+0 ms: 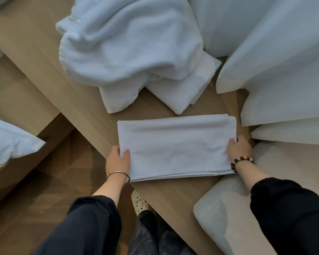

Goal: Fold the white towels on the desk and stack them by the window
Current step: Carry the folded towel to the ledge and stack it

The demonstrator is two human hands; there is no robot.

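The folded white terry towel (pixel 175 146), a flat rectangle of several layers, lay at the near edge of the light wooden desk (pixel 173 190). The left hand (pixel 117 160) pinched its left short end, thumb on top, and the right hand (pixel 239 149) gripped its right short end. It was judged light, soft and limp, its layers liable to slip, so best lifted from both ends with fingers underneath.
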